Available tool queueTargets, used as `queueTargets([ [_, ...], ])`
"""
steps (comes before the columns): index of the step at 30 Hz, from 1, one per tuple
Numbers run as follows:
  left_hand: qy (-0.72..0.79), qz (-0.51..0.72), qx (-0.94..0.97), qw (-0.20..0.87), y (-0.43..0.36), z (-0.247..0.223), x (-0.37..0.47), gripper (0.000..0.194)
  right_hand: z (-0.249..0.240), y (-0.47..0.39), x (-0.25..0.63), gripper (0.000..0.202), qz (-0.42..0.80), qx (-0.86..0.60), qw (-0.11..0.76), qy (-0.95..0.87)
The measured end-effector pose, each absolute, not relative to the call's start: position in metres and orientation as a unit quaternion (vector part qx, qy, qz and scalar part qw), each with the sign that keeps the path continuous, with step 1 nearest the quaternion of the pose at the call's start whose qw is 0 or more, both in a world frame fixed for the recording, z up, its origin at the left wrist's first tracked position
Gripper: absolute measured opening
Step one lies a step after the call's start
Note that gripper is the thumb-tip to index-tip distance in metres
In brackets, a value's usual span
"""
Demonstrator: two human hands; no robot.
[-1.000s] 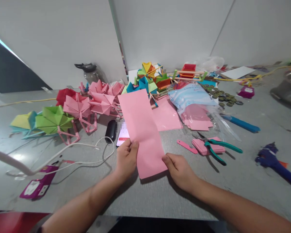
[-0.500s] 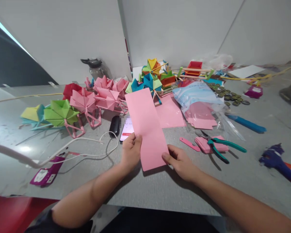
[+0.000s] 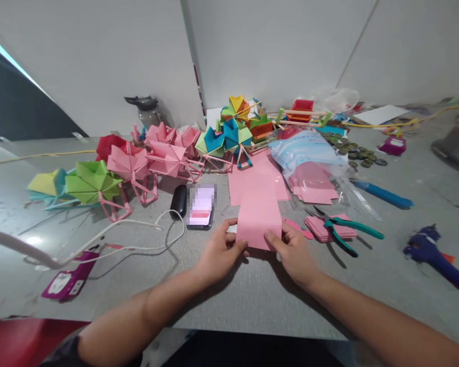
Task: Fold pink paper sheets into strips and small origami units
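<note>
Between my two hands is a strip of pink paper (image 3: 258,219), its near edge tilted toward me above the grey table. My left hand (image 3: 226,250) pinches the near left corner, thumb on top and fingers underneath. At the near right corner my right hand (image 3: 292,250) grips it the same way. The strip's far end overlaps larger pink sheets (image 3: 239,183) lying behind, and where one stops is hard to make out. A small pink cutter (image 3: 299,228) lies just past my right fingers, partly hidden. Left of the strip rests a phone (image 3: 201,206) with a lit screen.
Folded paper models (image 3: 164,153) stand along the back left. Green-handled pliers (image 3: 342,229) lie on a small stack of pink paper (image 3: 318,229) at right. Behind are a plastic bag (image 3: 306,153) and a pile of coins (image 3: 361,153). A white cable (image 3: 137,244) crosses the left side.
The pink strip has swung from leaning left to pointing straight away, and lower. My left hand has slid to its near left corner. The phone now shows fully.
</note>
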State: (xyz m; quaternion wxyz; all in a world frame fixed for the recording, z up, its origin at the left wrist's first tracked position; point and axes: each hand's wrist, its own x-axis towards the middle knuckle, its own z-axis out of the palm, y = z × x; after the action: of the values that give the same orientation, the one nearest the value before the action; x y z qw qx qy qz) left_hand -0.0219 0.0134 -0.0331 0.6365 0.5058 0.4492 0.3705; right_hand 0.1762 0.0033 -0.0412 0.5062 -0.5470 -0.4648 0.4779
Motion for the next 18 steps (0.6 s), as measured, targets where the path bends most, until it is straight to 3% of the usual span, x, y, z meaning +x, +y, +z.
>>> queueTargets([
  [13, 0.441, 0.36, 0.482, 0.666, 0.0169, -0.0276, -0.0265, 0.064, -0.043, 0.0012, 0.1805, 0.055, 0.647, -0.511, 0.416, -0.384],
  [18, 0.425, 0.339, 0.46, 0.702, 0.0195, -0.0297, -0.0289, 0.061, -0.0406, 0.0014, 0.1804, 0.053, 0.65, -0.518, 0.399, -0.388],
])
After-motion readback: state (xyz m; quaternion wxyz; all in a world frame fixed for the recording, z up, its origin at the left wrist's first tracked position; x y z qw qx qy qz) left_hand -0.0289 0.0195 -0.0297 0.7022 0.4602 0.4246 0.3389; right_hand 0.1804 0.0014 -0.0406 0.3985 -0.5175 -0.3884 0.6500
